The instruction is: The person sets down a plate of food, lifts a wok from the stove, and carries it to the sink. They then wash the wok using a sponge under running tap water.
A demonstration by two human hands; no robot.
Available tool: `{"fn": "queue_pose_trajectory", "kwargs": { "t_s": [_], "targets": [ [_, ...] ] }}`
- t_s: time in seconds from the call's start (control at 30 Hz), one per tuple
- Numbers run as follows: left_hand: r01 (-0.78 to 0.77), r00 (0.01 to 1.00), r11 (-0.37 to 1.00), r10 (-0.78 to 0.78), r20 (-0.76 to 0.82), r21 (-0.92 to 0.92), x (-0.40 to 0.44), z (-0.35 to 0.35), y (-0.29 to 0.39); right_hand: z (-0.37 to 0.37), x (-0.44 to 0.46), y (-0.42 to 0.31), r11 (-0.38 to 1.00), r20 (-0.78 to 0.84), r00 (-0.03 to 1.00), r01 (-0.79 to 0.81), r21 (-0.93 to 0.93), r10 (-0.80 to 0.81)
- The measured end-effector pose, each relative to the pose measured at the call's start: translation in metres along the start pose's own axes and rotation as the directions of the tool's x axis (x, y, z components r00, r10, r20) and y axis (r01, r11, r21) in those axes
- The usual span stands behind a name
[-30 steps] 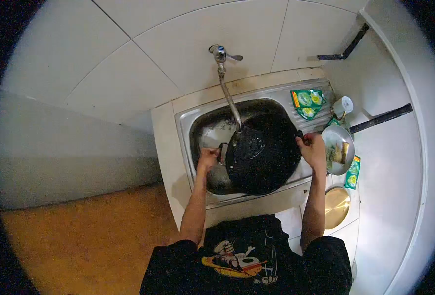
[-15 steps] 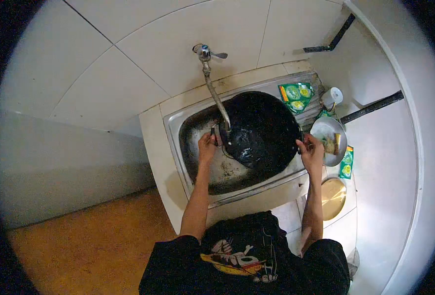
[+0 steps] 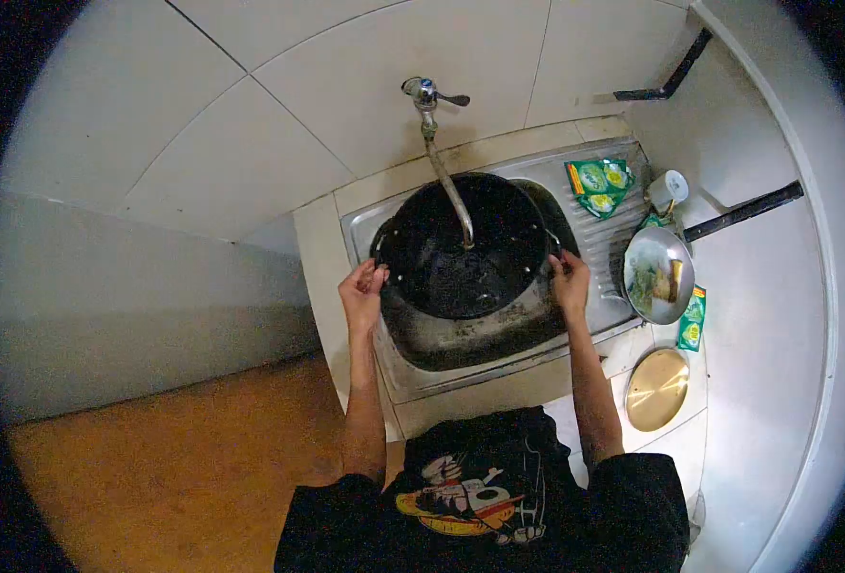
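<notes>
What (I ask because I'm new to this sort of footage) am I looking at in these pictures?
There is no machine here, just a person's two bare hands. One camera, worn on the head, takes every picture, looking forward and down. The left hand and the right hand hold a black pan by opposite sides, over the sink and under the tap. To the right, a green packet lies on the ridged draining board. Near it are a white cup, a metal bowl with contents I can't name, another green packet and a round golden plate or lid.
</notes>
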State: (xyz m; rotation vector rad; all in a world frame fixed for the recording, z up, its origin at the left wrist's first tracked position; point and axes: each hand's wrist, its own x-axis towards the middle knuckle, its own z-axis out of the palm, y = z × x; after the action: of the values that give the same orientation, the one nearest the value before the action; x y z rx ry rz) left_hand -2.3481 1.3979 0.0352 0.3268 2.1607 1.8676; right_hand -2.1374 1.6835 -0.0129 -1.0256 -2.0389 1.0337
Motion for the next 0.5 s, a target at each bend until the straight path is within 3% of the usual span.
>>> {"fn": "queue_pose_trajectory", "kwargs": {
  "t_s": [0.03, 0.07, 0.1, 0.17, 0.2, 0.23, 0.3, 0.33, 0.5],
  "targets": [
    [0.009, 1.000, 0.998, -0.008, -0.004, 0.055, -0.002, -0.004, 0.011, 0.011, 0.001, 0.008, 0.988, 0.089, 0.991, -0.105, 0.110, 0.096],
    [0.006, 1.000, 0.998, -0.006, -0.007, 0.060, -0.005, -0.006, 0.023, 0.033, 0.002, 0.041, 0.998, 0.035, 0.998, 0.056, 0.019, -0.057],
    [-0.004, 1.000, 0.997, 0.005, -0.011, 0.073, -0.008, -0.009, 0.037, 0.061, 0.002, 0.071, 0.998, 0.036, 0.998, 0.057, 0.025, -0.058],
    [-0.015, 1.000, 0.996, 0.017, -0.017, 0.092, -0.014, -0.016, 0.056, 0.102, -0.001, 0.109, 0.936, -0.052, 0.991, -0.096, 0.339, 0.121],
    [-0.011, 1.000, 0.992, 0.013, -0.016, 0.124, -0.015, -0.019, 0.062, 0.074, 0.000, 0.032, 0.970, 0.098, 0.978, -0.198, 0.144, 0.185],
    [-0.008, 1.000, 0.988, 0.010, -0.013, 0.155, -0.016, -0.022, 0.069, 0.084, 0.001, 0.038, 0.969, 0.101, 0.978, -0.198, 0.148, 0.184],
    [-0.001, 0.999, 0.984, 0.007, -0.034, 0.177, -0.020, -0.024, 0.089, 0.110, 0.005, 0.057, 0.984, 0.235, 0.972, -0.016, 0.178, -0.027],
    [0.009, 0.999, 0.981, 0.001, -0.051, 0.196, -0.021, -0.025, 0.099, 0.110, 0.003, 0.031, 0.856, 0.258, 0.964, -0.184, 0.484, 0.061],
    [-0.011, 0.999, 0.990, 0.017, -0.049, 0.140, -0.023, -0.021, 0.131, 0.139, 0.003, 0.029, 0.884, 0.414, 0.908, -0.241, 0.402, 0.059]
  ]
}}
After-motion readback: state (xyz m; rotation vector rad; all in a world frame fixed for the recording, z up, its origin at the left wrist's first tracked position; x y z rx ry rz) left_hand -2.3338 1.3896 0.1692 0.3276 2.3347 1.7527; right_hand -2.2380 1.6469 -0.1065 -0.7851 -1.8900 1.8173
